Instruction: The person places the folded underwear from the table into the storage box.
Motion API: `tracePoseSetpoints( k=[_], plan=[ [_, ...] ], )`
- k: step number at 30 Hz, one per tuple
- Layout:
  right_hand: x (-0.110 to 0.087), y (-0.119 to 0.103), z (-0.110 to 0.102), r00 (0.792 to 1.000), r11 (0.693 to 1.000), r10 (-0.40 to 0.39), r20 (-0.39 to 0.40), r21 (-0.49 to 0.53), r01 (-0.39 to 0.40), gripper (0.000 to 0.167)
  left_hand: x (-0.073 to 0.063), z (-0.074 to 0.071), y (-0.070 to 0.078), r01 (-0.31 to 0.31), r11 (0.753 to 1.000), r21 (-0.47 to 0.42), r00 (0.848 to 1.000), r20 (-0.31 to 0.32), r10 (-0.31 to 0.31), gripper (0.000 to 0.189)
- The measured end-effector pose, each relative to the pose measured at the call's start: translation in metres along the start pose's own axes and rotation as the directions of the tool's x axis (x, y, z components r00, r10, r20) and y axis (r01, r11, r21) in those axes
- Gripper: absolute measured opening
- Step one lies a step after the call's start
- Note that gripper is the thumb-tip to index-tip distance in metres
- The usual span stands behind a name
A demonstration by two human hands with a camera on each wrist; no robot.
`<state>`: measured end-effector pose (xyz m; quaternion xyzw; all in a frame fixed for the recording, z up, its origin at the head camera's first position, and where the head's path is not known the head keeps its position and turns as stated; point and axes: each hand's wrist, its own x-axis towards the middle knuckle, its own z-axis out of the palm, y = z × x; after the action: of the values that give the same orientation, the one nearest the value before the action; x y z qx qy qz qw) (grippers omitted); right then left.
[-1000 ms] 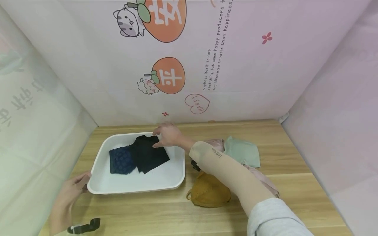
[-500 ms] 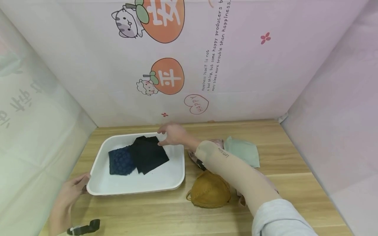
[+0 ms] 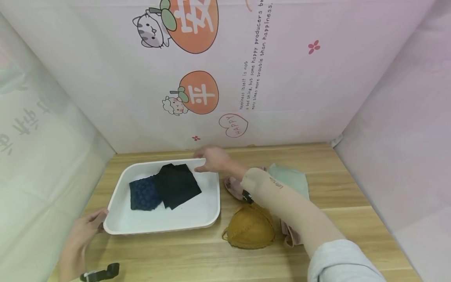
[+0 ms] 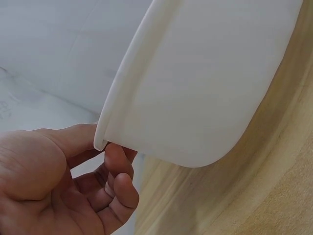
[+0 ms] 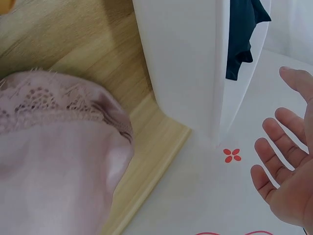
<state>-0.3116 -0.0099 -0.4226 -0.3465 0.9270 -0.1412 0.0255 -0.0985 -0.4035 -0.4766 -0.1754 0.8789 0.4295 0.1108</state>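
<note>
My left hand (image 3: 86, 227) pinches the near-left corner rim of a white plastic tub (image 3: 197, 213); in the left wrist view the thumb lies over the rim and curled fingers sit beneath it. Inside the tub, a folded black garment (image 3: 177, 186) overlaps a folded navy patterned garment (image 3: 144, 194). My right hand (image 3: 213, 158) is over the tub's back-right corner, fingers spread and holding nothing in the right wrist view. Below that wrist lies a pink garment with lace trim (image 5: 54, 166), partly hidden by the arm in the head view.
Right of the tub lie a mustard bra (image 3: 250, 229), a mint-green folded cloth (image 3: 290, 178) and another pink garment (image 3: 290, 235) partly under the right forearm. Pale printed sheets (image 3: 289, 90) wall in the wooden table (image 3: 169, 258) at the back and sides.
My right hand has moved right, away from the black garment to the tub's back-right corner. The left hand keeps its hold on the rim, and the garments in the tub lie as before.
</note>
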Motion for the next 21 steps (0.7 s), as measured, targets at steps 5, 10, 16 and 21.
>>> tracePoseSetpoints(
  k=[5, 10, 16, 21],
  plan=[
    [-0.005, 0.006, -0.003, 1.0, 1.0, 0.003, 0.006, -0.016, -0.003, 0.056, 0.0, 0.0, 0.0, 0.002, 1.0, 0.007, 1.0, 0.002, -0.002, 0.07],
    [-0.009, 0.013, -0.008, 1.0, 1.0, 0.016, 0.008, 0.008, -0.016, 0.056, 0.002, 0.001, 0.001, 0.001, 1.0, -0.003, 1.0, -0.003, -0.001, 0.069],
    [-0.014, 0.022, -0.013, 0.999, 0.999, 0.037, 0.015, 0.008, -0.037, 0.055, 0.002, 0.001, 0.003, -0.001, 1.0, 0.011, 1.0, -0.005, 0.001, 0.069],
    [-0.019, 0.026, -0.016, 0.999, 0.999, 0.046, 0.024, -0.004, -0.046, 0.055, 0.001, 0.001, 0.004, -0.001, 1.0, 0.014, 1.0, -0.012, 0.001, 0.067]
  ],
)
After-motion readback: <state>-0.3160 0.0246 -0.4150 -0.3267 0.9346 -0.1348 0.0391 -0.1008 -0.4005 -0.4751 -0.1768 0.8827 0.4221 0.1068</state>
